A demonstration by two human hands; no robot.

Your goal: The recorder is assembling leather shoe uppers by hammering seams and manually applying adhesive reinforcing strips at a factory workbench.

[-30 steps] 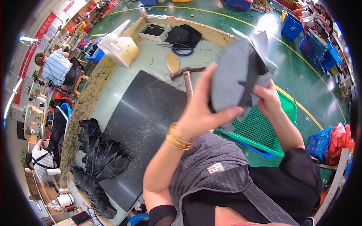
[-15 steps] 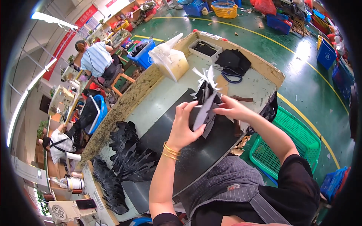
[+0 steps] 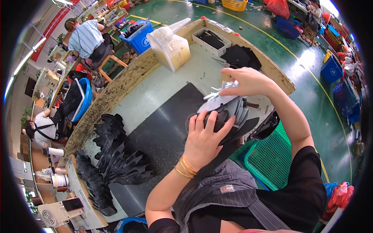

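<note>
A: Two hands were on one stack [image 3: 229, 112] of flat grey and black cut pieces, held just above the table [image 3: 155, 93]. State each hand.

B: The left hand [image 3: 206, 141] was clamped on the near end of the stack, fingers spread over the top piece. The right hand [image 3: 246, 81] was closed on the far end, fingertips pinching the white tabs [image 3: 223, 88] that stuck out there.

A: Position of the stack?

B: It was over the right edge of the black mat [image 3: 167, 128], with its pieces fanned and tilted. Whether its underside touched the mat could not be told.

A: Surrounding items?

B: A heap of black pieces [image 3: 116, 155] lay on the left part of the table, partly on the mat. A clear box [image 3: 173, 48] stood at the far edge; a shallow tray [image 3: 211, 40] and a dark pile [image 3: 241, 56] lay to its right. A green basket [image 3: 272, 155] stood on the floor just beside the table, below the right forearm.

A: Other persons?

B: One person in a light striped shirt [image 3: 85, 37] sat at the far left, well apart.
</note>
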